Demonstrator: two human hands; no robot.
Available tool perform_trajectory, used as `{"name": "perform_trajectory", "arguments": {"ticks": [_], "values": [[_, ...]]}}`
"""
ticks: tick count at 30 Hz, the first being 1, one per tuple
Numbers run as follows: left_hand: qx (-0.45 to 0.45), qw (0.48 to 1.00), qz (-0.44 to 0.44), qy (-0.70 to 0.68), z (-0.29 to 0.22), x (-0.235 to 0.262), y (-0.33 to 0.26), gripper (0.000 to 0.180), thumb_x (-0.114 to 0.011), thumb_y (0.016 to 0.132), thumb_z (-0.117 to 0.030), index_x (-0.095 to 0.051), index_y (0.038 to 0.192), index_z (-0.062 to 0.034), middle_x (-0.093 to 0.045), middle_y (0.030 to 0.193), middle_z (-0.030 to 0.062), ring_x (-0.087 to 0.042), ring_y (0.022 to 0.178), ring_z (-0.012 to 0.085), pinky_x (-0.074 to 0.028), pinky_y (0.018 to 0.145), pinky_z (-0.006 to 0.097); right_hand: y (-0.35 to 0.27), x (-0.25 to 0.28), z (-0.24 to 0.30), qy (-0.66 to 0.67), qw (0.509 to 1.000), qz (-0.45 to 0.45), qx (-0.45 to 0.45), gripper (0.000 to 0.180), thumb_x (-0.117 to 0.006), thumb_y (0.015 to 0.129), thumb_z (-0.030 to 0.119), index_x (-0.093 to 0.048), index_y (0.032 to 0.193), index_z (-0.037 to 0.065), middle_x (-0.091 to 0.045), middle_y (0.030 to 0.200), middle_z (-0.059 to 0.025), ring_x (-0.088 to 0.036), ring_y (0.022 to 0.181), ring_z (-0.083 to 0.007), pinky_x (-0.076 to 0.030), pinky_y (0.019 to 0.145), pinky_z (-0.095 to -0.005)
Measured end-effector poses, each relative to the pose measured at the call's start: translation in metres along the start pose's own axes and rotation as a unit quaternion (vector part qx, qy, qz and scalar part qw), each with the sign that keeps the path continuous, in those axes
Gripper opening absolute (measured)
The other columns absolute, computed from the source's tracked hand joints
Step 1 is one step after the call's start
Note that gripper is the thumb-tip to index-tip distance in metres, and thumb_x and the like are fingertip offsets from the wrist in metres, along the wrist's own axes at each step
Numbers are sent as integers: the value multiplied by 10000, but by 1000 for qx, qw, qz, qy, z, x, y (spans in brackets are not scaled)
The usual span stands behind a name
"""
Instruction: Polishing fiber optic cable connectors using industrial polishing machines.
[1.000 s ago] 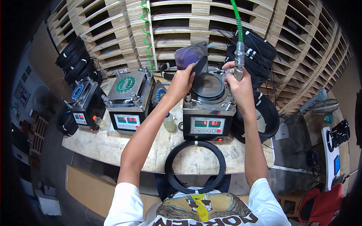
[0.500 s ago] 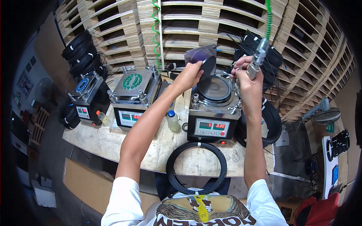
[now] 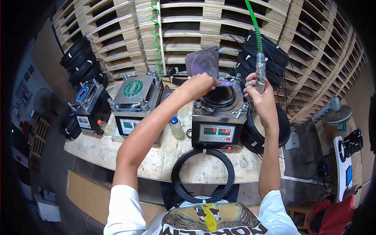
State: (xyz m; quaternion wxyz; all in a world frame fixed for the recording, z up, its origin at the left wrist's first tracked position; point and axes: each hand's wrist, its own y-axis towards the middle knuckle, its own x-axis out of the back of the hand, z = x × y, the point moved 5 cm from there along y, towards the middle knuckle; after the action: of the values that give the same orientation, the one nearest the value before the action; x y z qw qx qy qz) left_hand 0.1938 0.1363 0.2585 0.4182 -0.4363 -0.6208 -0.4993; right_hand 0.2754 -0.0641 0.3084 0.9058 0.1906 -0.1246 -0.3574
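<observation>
My left hand (image 3: 200, 85) is closed on the edge of a round dark disc (image 3: 226, 84), now tilted nearly edge-on with a purple sheen. The disc is over the round black chamber (image 3: 217, 102) of a benchtop pressure machine (image 3: 216, 135). Its square clear lid (image 3: 203, 62) stands raised behind. My right hand (image 3: 261, 96) grips a metal air blow gun (image 3: 260, 74) on a green hose (image 3: 254, 25), at the machine's right side. The gun's nozzle is too small to make out.
Two similar machines stand to the left, one with a green-patterned top (image 3: 132, 88), one with a blue ring (image 3: 82, 93). A blue-capped bottle (image 3: 176, 131) stands between machines. A black cable coil (image 3: 231, 168) hangs over the bench's front edge; more coils (image 3: 270, 58) are stacked behind.
The disc has turned from facing me to nearly edge-on and come lower over the chamber. My right hand and the blow gun have shifted slightly; the gun is more upright.
</observation>
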Motion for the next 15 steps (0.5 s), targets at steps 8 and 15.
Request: {"name": "perform_trajectory", "arguments": {"ticks": [8,15], "values": [[-98,983,143,-63,18,-30,0,502,-685,923,-230,-571,1406,-152,-577,1365,172,-621,1149,375,-493,979,441,0,26,-10,50,998,10,-43,217,-593,893,19,-546,1099,67,-577,924,-29,-604,808,-118,-520,736,-285],[-110,981,143,-71,21,-29,6,515,-678,935,-243,-556,1421,-122,-537,1430,177,-619,1154,376,-482,1010,423,2,34,-23,72,996,13,-51,250,-590,874,15,-527,1112,56,-585,899,-37,-625,799,-129,-538,729,-296]]}}
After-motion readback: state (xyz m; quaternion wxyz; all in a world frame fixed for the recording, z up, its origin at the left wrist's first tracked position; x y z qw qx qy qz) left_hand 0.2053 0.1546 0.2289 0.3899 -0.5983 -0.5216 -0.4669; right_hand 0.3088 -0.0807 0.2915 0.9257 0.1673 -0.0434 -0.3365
